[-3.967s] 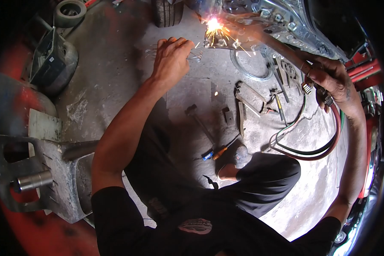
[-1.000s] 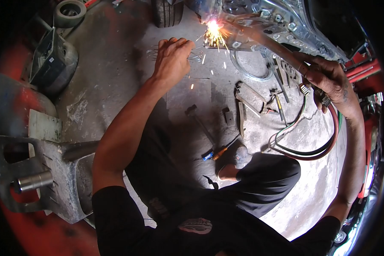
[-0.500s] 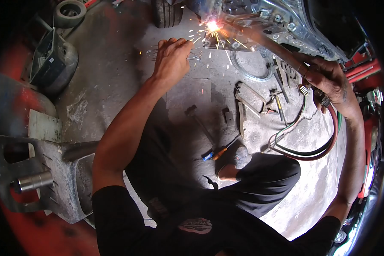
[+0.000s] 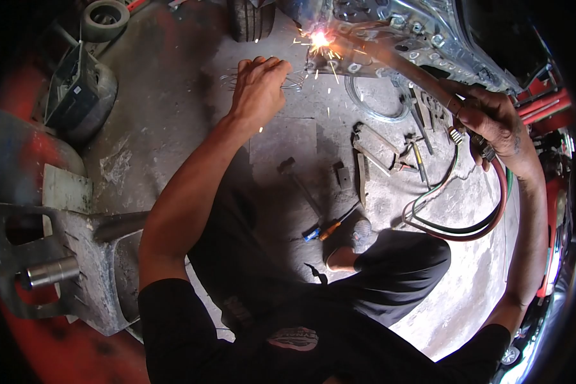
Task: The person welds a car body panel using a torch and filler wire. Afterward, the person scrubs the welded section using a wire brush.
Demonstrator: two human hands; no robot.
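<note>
My right hand (image 4: 500, 128) is closed around the handle of a gas welding torch (image 4: 422, 78). Its long tube slants up and left to a bright glow with sparks at the edge of a car's metal body panel (image 4: 400, 38). Red and green hoses (image 4: 493, 221) curve down from the torch handle. Closed in a fist, my left hand (image 4: 260, 88) grips a loose coil of thin wire (image 4: 294, 81), whose loops stick out on both sides. That fist is left of the glow and below it; the wire's tip near the glow cannot be made out.
On the floor lie a larger wire coil (image 4: 403, 112), a hammer (image 4: 304, 192), a screwdriver (image 4: 333, 229), a hacksaw-like frame (image 4: 372, 148) and another hammer (image 4: 418, 157). A grey plastic stool (image 4: 102, 275) stands at left, with a black bin (image 4: 72, 93) beyond. A tyre (image 4: 251, 19) is at the top.
The sparks fly in a different pattern and look fewer. Both hands, the torch and the wire stay almost where they were.
</note>
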